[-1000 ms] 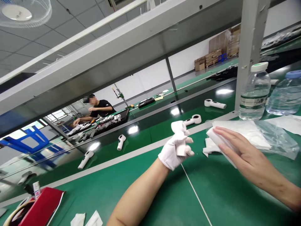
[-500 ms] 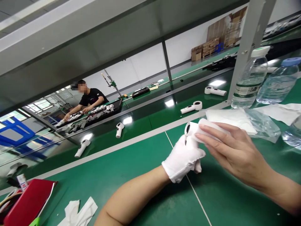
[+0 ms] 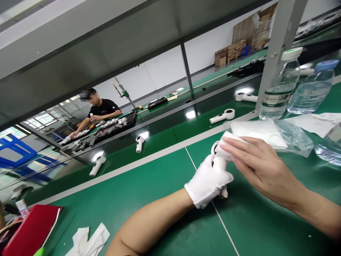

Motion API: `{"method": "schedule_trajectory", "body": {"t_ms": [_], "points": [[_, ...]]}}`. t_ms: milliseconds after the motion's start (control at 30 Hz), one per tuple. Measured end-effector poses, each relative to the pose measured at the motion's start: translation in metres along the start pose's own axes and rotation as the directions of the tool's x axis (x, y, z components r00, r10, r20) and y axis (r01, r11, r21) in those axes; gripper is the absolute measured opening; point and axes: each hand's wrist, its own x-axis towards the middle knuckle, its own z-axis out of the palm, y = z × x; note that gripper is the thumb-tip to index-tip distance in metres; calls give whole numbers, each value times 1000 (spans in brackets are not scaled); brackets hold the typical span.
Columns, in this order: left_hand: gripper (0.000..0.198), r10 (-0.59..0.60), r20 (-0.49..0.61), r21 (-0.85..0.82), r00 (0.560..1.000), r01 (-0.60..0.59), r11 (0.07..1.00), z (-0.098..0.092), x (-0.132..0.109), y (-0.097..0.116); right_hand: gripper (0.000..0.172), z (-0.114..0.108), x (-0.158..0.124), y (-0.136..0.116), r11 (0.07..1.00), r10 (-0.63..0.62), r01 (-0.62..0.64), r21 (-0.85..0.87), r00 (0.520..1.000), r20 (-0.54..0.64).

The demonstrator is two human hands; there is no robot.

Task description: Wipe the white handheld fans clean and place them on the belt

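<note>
Left hand [image 3: 207, 183]: white glove on, fingers curled snug round the handle of a white ring-headed gadget [image 3: 220, 164]
Right hand [image 3: 263, 160]: bare, fingers nearly straight, pressing a white wipe [image 3: 231, 138] onto the gadget's head
Gadget: ring end up, over the green bench [image 3: 149, 217]
Just past the right hand: plastic bag [image 3: 299, 140], white-capped bottle [image 3: 279, 87] behind it
Farther out: similar white gadgets [image 3: 223, 116] lying spaced apart

Factory assembly workshop | green workbench [image 3: 149, 177] beneath the bare fingers [image 3: 243, 154] | glossy conveyor-like strip [image 3: 160, 140] bearing spaced white devices [image 3: 220, 117], beyond them | co-worker [image 3: 105, 108] at parts-filled tray [image 3: 133, 116], farther left | stacked cartons [image 3: 220, 59], far beyond the fingers
</note>
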Motion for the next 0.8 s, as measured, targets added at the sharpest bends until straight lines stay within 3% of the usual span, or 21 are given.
{"method": "schedule_trajectory", "body": {"t_ms": [67, 133, 267, 300, 367, 400, 433, 500, 567, 600, 667, 733, 800], "points": [[38, -42, -16, 44, 999, 42, 998, 0, 0, -3, 41, -1, 1, 4, 986, 145, -146, 81, 989, 22], [37, -46, -12, 45, 999, 47, 998, 0, 1, -4, 37, -1, 2, 5, 969, 213, -213, 123, 977, 18], [35, -6, -6, 22, 1000, 6, 1000, -1, 2, -3, 42, 1, 2, -1, 992, 80, -76, 102, 996, -30], [34, 5, -23, 73, 1000, -3, 997, -2, 2, -4, 42, 1, 2, -2, 992, 66, -62, 107, 997, -35], [27, 103, -97, 301, 990, -70, 951, -4, 3, -8, 39, 0, 2, -1, 977, 154, -149, 152, 988, -16], [22, 209, -120, 469, 970, -130, 873, -7, 3, -11, 37, -1, 2, 1, 956, 230, -228, 185, 973, 13], [18, 334, -107, 650, 936, -188, 736, -10, 3, -13, 35, -2, 2, 5, 928, 302, -307, 210, 952, 56], [15, 524, 18, 920, 852, -220, 325, -17, 3, -15, 34, -2, 3, 11, 883, 391, -414, 222, 909, 141], [19, 568, 126, 991, 813, -128, -38, -24, 4, -13, 34, 0, 2, 14, 881, 391, -424, 211, 903, 178], [21, 574, 143, 986, 806, -69, -149, -28, 5, -11, 34, 2, 2, 14, 895, 369, -399, 200, 913, 171], [26, 592, 141, 966, 793, 20, -257, -33, 7, -7, 34, 6, -1, 9, 947, 268, -283, 151, 957, 112], [27, 612, 134, 955, 780, 63, -289, -36, 9, -4, 38, 9, -4, 1, 993, 96, -99, 65, 994, 47], [26, 619, 127, 951, 775, 83, -299, -37, 10, -3, 42, 12, -7, -6, 997, -72, 73, -36, 996, 47]]}}
